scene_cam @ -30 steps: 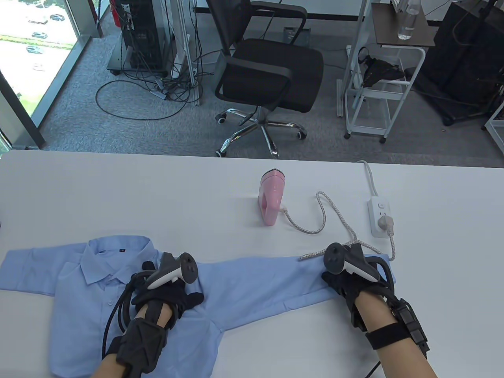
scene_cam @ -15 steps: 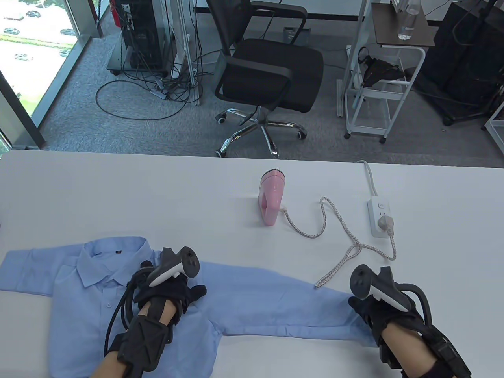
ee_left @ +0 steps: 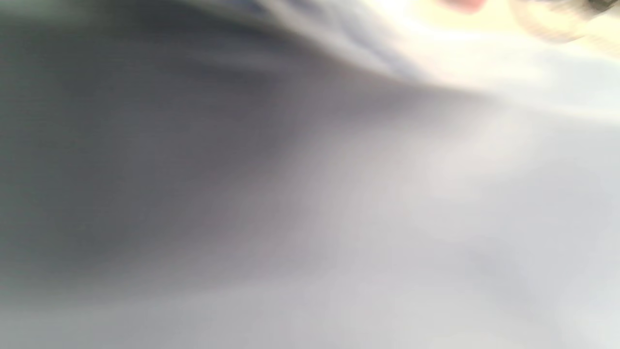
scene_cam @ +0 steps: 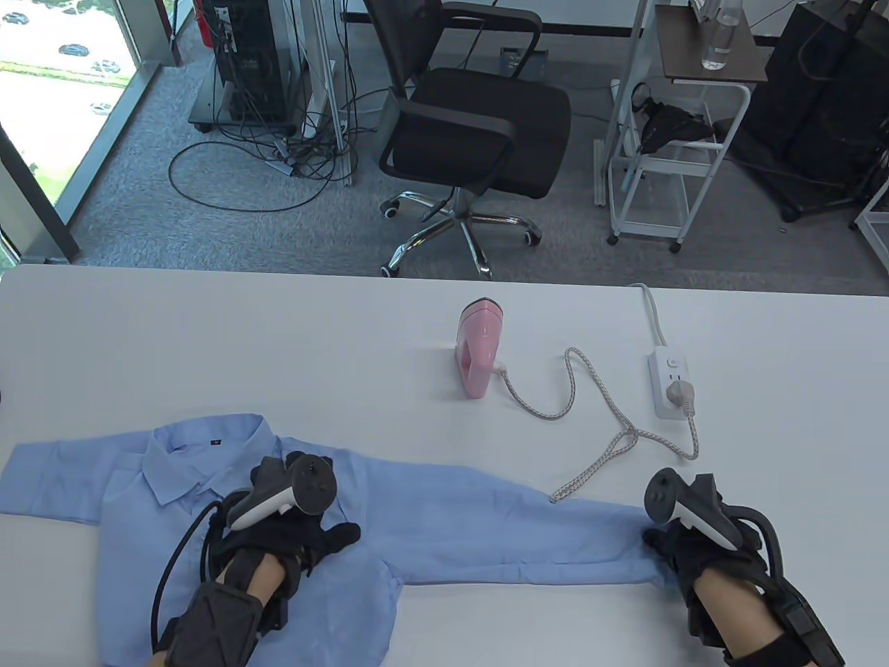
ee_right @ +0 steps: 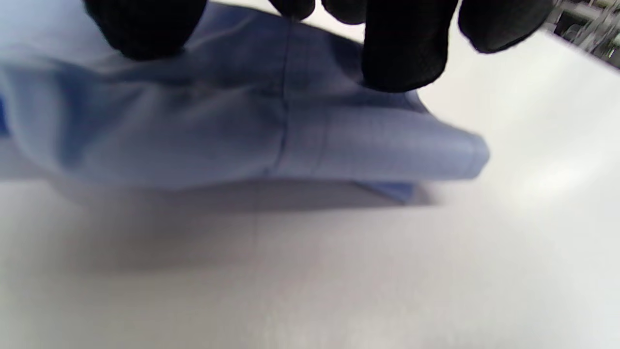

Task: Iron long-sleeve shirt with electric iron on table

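Note:
A light blue long-sleeve shirt (scene_cam: pixel 444 528) lies flat at the near left of the white table (scene_cam: pixel 243 347), collar to the far side. Its right sleeve stretches out to the right. My left hand (scene_cam: pixel 292 538) rests palm down on the shirt's chest, just right of the collar. My right hand (scene_cam: pixel 677 556) grips the sleeve's cuff (ee_right: pixel 368 150); its fingers (ee_right: pixel 402 53) sit on top and the cuff hangs slightly off the table. A pink electric iron (scene_cam: pixel 478 354) stands upright mid-table, away from both hands. The left wrist view shows only blurred pale cloth (ee_left: pixel 387 218).
The iron's braided cord (scene_cam: pixel 590 417) loops across the table to a white power strip (scene_cam: pixel 672 382) at the right, and its loop end lies close to the sleeve. An office chair (scene_cam: pixel 472 132) and a white cart (scene_cam: pixel 667 153) stand beyond the table's far edge.
My right hand has pulled the cuff to the right and toward the near edge, drawing the sleeve straighter and clear of the cord. My left hand has shifted slightly left on the chest.

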Tool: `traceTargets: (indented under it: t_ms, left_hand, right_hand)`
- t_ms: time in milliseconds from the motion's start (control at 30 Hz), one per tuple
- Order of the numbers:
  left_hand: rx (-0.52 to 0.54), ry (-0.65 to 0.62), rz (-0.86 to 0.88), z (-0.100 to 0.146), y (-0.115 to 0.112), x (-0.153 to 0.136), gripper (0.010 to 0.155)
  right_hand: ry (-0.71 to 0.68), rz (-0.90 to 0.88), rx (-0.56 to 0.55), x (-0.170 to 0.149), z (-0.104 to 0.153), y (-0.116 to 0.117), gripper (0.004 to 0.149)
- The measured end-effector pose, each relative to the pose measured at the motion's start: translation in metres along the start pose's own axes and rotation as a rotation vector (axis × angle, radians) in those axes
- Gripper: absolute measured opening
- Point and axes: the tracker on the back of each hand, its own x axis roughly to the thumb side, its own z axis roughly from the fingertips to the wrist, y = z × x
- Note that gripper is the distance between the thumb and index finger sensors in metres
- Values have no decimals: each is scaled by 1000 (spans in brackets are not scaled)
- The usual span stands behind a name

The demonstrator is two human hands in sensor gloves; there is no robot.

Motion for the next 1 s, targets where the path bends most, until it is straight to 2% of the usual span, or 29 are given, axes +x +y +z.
traceTargets:
  t_ms: [67,100,200,233,267,300,333,367,433,500,567,667,700,767,800,867,900,967,1000]
  left_hand:
    - [-64,-40,-38,8,-13,24,113]
    - [-91,-54,-78,10,-23,36,115]
    - [-209,-33,-243,6,-53,56,123]
    - [-261,-4,-304,4,-61,57,126]
    - [-299,16,-368,4,-66,57,128]
    - [-318,-13,-370,3,-64,53,130]
    - [-325,-2,-287,4,-59,48,134]
    - [-348,29,-283,5,-56,44,137]
    - [-346,105,-403,5,-42,26,141]
    - [-409,136,-323,1,-37,9,142]
    - [-433,160,-334,-2,-35,1,142]
    - [-415,118,-299,-1,-23,1,140]
    - [-378,92,-221,0,-14,1,136]
    - [-264,63,-55,0,4,-5,120]
    - [-150,52,24,-2,14,-10,111]
    - [24,44,27,-8,23,-19,95]
    - [60,51,-19,-13,22,-25,90]
    - [19,119,-130,-26,14,-37,88]
    - [-40,182,-174,-32,6,-44,90]
  right_hand:
    - [-29,-3,-47,9,9,-4,87]
    - [-47,-3,-34,15,11,-4,89]
    - [-59,40,101,30,9,8,92]
    - [-49,52,130,31,7,11,89]
    - [-39,41,112,29,8,9,91]
    - [-41,11,95,25,6,9,93]
    - [-27,-4,125,21,3,10,94]
    - [-18,-8,137,18,2,10,95]
    - [1,-33,146,9,-3,10,98]
    - [11,-57,164,5,-5,11,100]
    - [9,-66,160,5,-6,11,101]
    - [7,-51,152,7,-5,12,99]
    - [11,-51,153,6,-6,11,98]
    - [20,-59,155,4,-6,7,93]
    - [26,-56,127,3,-4,2,88]
    - [16,-47,53,4,4,-5,86]
    - [-10,-48,31,7,9,-6,85]
    - [-56,-22,84,13,13,2,85]
    - [-54,14,139,15,11,12,86]
